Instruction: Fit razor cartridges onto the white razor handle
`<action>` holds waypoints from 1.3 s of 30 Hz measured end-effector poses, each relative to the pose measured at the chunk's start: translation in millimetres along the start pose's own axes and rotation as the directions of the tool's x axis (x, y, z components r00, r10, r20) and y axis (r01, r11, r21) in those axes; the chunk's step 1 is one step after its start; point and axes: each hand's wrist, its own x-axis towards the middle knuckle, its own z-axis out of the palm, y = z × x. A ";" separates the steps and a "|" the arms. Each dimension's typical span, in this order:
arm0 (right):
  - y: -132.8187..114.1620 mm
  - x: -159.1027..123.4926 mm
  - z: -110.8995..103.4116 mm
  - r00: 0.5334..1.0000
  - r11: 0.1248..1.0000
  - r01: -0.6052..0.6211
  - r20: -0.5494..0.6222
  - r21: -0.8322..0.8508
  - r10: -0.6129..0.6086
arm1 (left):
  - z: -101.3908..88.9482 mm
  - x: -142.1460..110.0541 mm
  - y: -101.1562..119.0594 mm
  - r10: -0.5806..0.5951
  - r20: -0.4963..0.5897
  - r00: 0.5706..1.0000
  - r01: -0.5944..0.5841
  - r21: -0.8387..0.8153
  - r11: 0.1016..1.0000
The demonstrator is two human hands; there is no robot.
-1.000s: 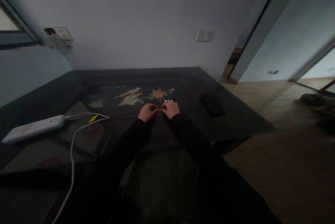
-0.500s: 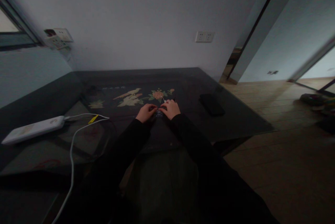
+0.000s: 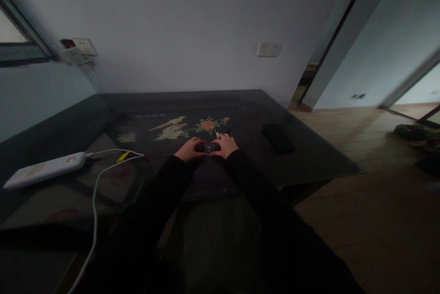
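At the middle of the dark table, both my hands grip a small dark object [image 3: 209,148] from its two sides. Rows of tiny pale marks cover its near face, a bit like a keypad; its exact kind is too small and dim to tell. My left hand [image 3: 188,149] is curled around its left end. On the opposite end, my right hand [image 3: 225,145] is closed, thumb toward the front. A thin white piece [image 3: 217,133] sticks up by the right fingers, and whether that hand holds it I cannot tell.
A flat black item [image 3: 278,138] lies right of my hands on the table [image 3: 309,161]. To the left are a white power bank-like device [image 3: 46,170] and its white cable [image 3: 95,202] with a yellow tag [image 3: 123,156]. The wall stands behind the table.
My hands have moved slightly apart, and the fingers that met over the dark object now hold its two ends. More of its marked face shows.
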 end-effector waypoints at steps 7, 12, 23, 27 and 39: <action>-1.3 -0.7 -2.0 0.999 1.000 -0.001 -0.048 0.005 0.001 | -2.8 0.8 1.0 0.050 -0.051 0.997 -0.049 0.025 0.998; -3.3 -1.3 -8.8 0.995 0.997 0.039 -0.100 0.072 -0.031 | -4.9 0.3 7.0 0.093 -0.118 0.989 -0.090 0.029 0.995; 39.3 -13.5 -19.2 0.964 0.971 0.100 -0.263 0.217 -0.040 | 15.5 0.1 31.8 0.137 -0.318 0.938 -0.139 0.018 0.990; 94.9 -23.9 -21.7 0.946 0.967 0.000 -0.315 0.254 0.082 | 29.3 3.6 44.7 0.160 -0.235 0.959 -0.142 0.094 0.985; 162.4 -34.8 -18.1 0.982 0.986 -0.091 -0.152 0.142 0.113 | 63.8 27.4 86.6 0.187 -0.141 0.972 -0.158 0.196 0.968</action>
